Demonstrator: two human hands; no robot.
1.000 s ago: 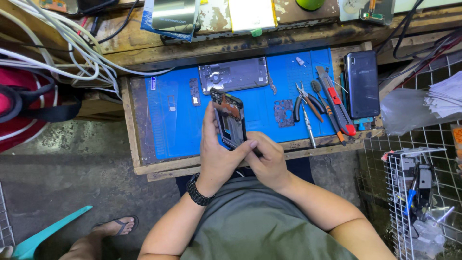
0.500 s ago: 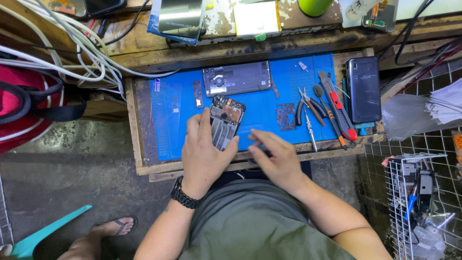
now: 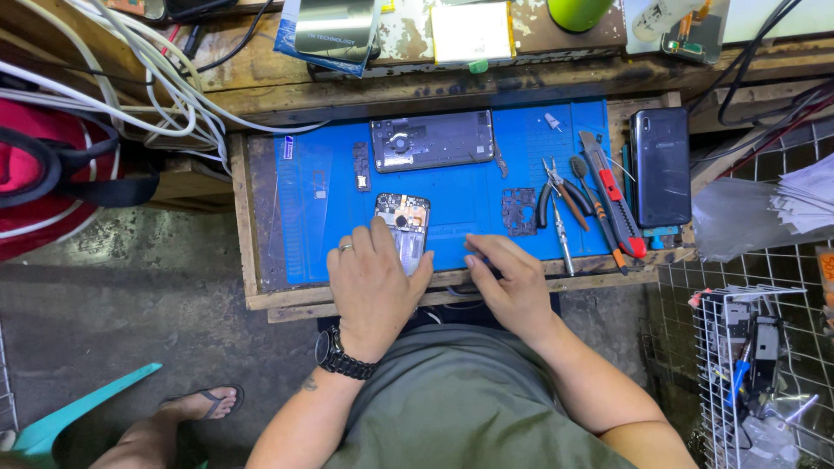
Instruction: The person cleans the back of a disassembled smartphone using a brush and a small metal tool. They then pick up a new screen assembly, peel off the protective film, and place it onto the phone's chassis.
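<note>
1. Under the left hand, flat on the blue mat, lies the opened phone; fingers rest on its lower half, pinning rather than gripping.
2. Phone's back is off, showing circuit board and camera module.
3. Right hand sits beside it, fingers curled, possibly pinching a small tool.
4. Pliers and a utility knife lie right, on a worn wooden bench.

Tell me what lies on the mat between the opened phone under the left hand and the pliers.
In the head view, a small dark perforated plate lies on the blue mat between the opened phone and the pliers.
</note>
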